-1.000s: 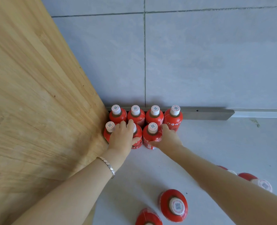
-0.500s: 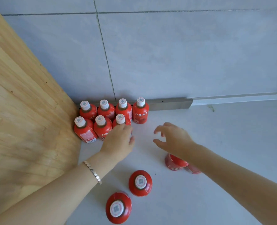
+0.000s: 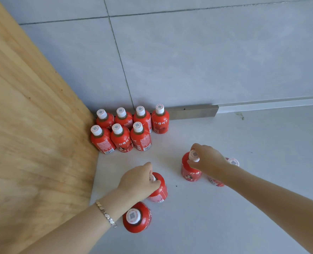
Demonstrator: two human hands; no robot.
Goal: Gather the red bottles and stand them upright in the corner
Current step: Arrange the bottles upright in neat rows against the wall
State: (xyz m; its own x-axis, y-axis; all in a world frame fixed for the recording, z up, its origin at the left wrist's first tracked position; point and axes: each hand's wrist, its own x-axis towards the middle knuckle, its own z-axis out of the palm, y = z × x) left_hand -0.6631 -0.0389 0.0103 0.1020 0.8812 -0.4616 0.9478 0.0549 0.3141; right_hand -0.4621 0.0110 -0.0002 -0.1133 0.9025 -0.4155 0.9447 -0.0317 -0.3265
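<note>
Left hand [image 3: 140, 180]: we see it curled over the cap of one upright bottle [image 3: 158, 189]. Right hand [image 3: 206, 159]: pinching another bottle's cap [image 3: 194, 155]. Corner group [image 3: 126, 129] lies ahead-left (left hand nearer). A fourth bottle [image 3: 231, 163] hides behind our right wrist; a loose one [image 3: 136, 217] stands nearest.

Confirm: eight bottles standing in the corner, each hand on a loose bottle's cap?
Not eight. The head view shows seven in the corner group: four behind, three in front. The rest holds: left hand and right hand each grip a loose bottle's cap.
</note>
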